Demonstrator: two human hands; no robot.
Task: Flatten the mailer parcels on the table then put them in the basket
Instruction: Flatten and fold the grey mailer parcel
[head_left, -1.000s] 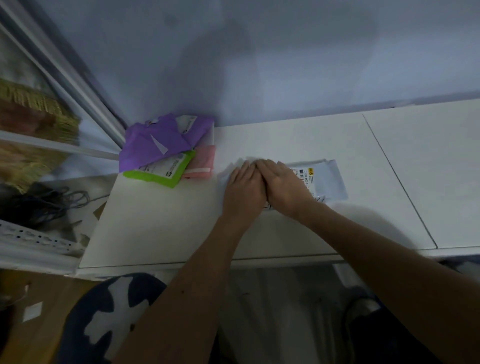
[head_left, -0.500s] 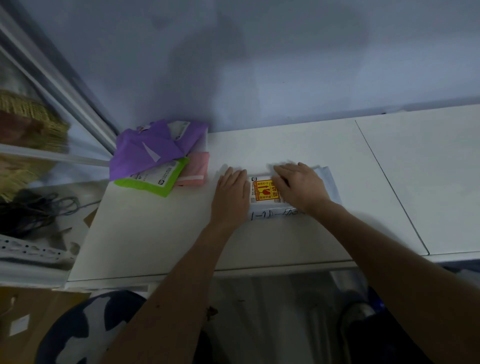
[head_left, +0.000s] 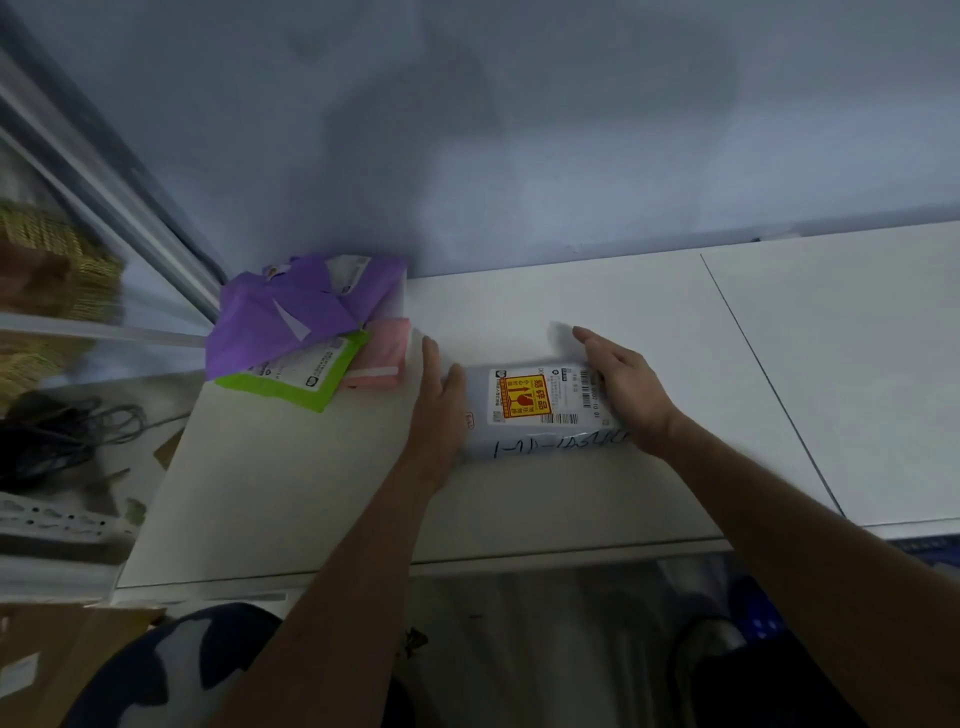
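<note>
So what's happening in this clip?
A person is flattening a white mailer parcel on the white table. The left hand presses its left end and the right hand its right end, fingers straight. A purple mailer, a green mailer and a pink mailer lie piled at the table's far left corner. No basket is in view.

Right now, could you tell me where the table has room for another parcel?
Bare: the panel right of the seam; the front-left, between the green mailer and the table edge; the strip between the white parcel and the wall. Crowded: the back-left corner (purple mailer, pink mailer) and the middle, under the left hand and right hand.
</note>
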